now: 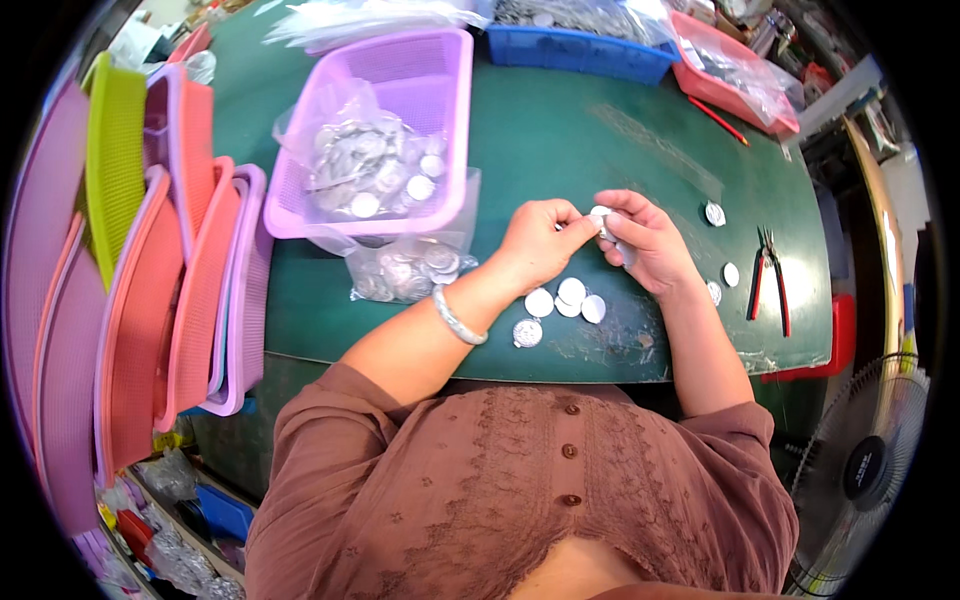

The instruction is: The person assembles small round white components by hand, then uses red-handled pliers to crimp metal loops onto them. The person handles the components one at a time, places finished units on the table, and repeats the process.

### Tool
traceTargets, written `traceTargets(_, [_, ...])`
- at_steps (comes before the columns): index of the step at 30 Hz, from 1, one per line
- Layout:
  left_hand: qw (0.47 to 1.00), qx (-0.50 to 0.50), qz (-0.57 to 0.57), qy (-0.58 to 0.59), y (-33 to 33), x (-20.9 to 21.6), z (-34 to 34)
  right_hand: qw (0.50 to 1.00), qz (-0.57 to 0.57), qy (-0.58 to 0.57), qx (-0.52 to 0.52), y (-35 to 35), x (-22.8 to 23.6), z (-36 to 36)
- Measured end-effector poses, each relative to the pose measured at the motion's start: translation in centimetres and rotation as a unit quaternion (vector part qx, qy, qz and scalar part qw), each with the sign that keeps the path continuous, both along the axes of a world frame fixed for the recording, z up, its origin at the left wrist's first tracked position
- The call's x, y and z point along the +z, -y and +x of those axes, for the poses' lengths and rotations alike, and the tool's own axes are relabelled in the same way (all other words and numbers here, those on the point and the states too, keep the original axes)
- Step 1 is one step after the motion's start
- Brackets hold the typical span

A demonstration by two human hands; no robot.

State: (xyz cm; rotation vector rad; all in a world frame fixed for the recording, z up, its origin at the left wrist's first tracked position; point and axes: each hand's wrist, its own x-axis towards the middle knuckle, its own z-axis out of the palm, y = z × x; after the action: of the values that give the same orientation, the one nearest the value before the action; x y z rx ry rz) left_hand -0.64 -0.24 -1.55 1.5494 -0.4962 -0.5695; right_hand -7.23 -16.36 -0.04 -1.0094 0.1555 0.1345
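At the left edge, plastic baskets in purple, green and coral stand nested on their sides. To their right, on the green surface, sits a purple basket holding a clear bag of silvery discs; a second bag of discs lies at its near edge.

Next come the loose round discs, most of them whitish, one with a small tab. They lie on the person's side of the hands, between the forearms and a little nearer the left hand. Being round, they have no long axis.

The left hand is curled, its thumb and forefinger pinched together at a pale disc held up between both hands; whether they grip that or another piece, I cannot tell. The right hand is loosely cupped, thumb and bent fingers around that disc and another pale piece.

Farther right, tabbed disc and plain disc lie apart, then red-handled pliers, nearer the right hand, their long axis running away from the person, tips at the far end.
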Motion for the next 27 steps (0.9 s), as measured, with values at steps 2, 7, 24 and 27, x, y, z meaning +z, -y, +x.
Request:
traceTargets(2, [1.0, 0.005, -0.007, -0.03, 0.2, -0.2, 0.5, 1.0, -0.015, -0.003, -0.007, 0.5, 0.3, 0.8])
traceTargets(7, [0.983, 0.015, -0.069, -0.168, 0.3, 1.1, 0.4, 0.984, -0.16, 0.033, -0.075, 0.4, 5.1, 4.3])
traceTargets(24, [0.827, -0.062, -0.303, -0.47, -0.2, 0.1, 1.4, 0.836, -0.464, 0.126, 0.265, -20.3, 13.2, 22.8])
traceTargets(27, [0.831, -0.06, -0.285, -0.474, -0.2, 0.1, 1.4, 0.787, -0.518, 0.166, 0.29, -19.3, 14.4, 21.9])
